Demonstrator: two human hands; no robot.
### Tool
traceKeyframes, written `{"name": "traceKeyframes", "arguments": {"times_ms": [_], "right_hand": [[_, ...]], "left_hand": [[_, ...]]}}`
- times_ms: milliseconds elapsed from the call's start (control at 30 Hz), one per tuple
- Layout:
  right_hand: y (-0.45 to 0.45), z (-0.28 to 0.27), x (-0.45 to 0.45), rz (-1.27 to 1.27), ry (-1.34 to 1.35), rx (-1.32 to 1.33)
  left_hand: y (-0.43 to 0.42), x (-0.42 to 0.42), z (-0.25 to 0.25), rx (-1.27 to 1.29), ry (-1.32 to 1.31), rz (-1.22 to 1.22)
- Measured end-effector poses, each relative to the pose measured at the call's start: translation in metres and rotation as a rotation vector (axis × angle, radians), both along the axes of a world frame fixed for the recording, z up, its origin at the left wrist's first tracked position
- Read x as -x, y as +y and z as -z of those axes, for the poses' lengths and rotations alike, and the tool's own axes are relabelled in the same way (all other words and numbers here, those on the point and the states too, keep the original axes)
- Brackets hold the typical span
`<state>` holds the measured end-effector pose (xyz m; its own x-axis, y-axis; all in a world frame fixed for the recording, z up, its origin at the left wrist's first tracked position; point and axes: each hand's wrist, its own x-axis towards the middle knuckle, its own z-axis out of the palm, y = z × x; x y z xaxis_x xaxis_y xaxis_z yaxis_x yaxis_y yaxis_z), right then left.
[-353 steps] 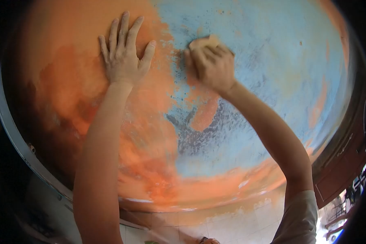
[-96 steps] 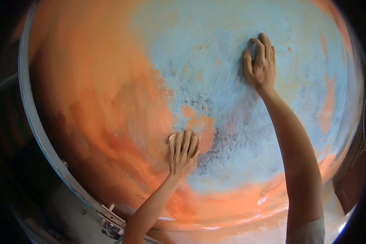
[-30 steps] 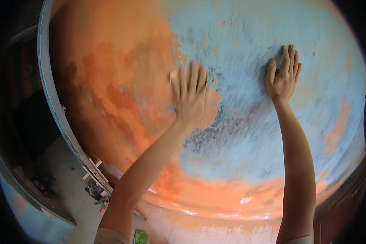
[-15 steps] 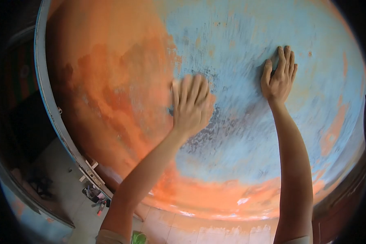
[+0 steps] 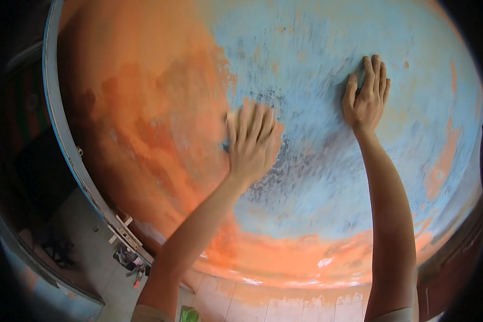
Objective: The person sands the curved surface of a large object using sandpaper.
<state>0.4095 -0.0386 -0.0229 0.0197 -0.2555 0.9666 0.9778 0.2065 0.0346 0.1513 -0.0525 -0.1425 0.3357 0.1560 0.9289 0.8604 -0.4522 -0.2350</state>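
Flat against a broad curved panel, the left hand holds a pale pad under its extended fingers, which hide all but one edge. Its fingertips look blurred. Well apart, the right hand rests unladen on the blue side, palm down, thumb apart from the fingers. Both forearms block parts of the paintwork: orange at left and along the bottom, blue with dark scuffed patches between. Past it on the left curves a grey rim, with a pale fitting low down. Near that, small jumbled items sit on the floor, too small to identify. Something green shows just beside the left sleeve. A dark brown surface stands at lower right.
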Motion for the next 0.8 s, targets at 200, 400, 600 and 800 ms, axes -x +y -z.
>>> {"name": "traceKeyframes", "arguments": {"times_ms": [200, 400, 600, 800], "right_hand": [[0.005, 0.001, -0.002, 0.019, 0.001, -0.009], [0.004, 0.001, -0.002, 0.033, 0.002, -0.005], [0.0, 0.0, 0.0, 0.005, 0.005, 0.01], [0.001, 0.001, 0.001, -0.01, 0.009, 0.003]], "left_hand": [[-0.007, -0.019, -0.017, -0.047, -0.111, 0.068], [-0.002, -0.003, 0.077, 0.062, 0.022, 0.047], [-0.011, -0.014, -0.053, 0.063, -0.112, 0.033], [-0.013, -0.005, 0.049, 0.013, 0.013, -0.094]]}}
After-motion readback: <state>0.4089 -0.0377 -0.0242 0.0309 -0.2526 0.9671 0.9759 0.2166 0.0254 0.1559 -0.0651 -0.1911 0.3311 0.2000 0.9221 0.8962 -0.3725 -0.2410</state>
